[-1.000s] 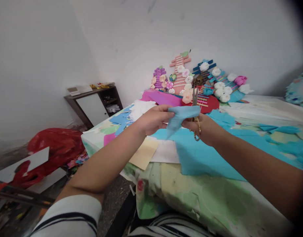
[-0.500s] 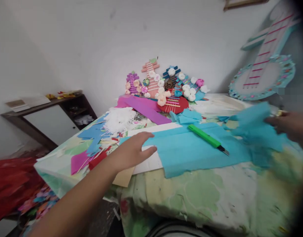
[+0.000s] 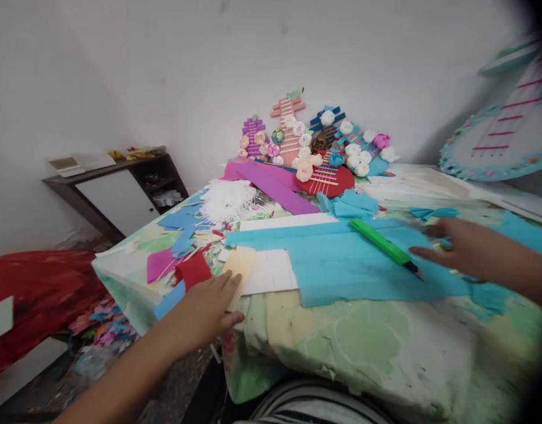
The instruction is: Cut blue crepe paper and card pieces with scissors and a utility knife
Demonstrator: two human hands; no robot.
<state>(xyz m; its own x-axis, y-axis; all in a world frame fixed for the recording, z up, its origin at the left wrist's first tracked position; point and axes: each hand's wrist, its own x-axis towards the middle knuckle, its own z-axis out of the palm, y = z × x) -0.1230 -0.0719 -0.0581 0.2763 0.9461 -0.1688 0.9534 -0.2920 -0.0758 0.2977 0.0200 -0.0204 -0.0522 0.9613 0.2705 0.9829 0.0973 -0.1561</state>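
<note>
While your tabletop (image 3: 385, 333) is standing by a white wall (image 3: 186, 65), blue paper (image 3: 332, 265) is lying beneath a green cutter (image 3: 381, 242). Your left hand (image 3: 209, 306), grip spread, is now touching cream paper (image 3: 244, 268), nearer you than before; your right hand (image 3: 467, 250) is blurring, its grip impossible to tell.

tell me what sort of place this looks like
Likely a small craft workroom: a green knife lies on a blue sheet on the table, paper scraps lie about, and model instruments trimmed with flowers stand by the wall.
</note>
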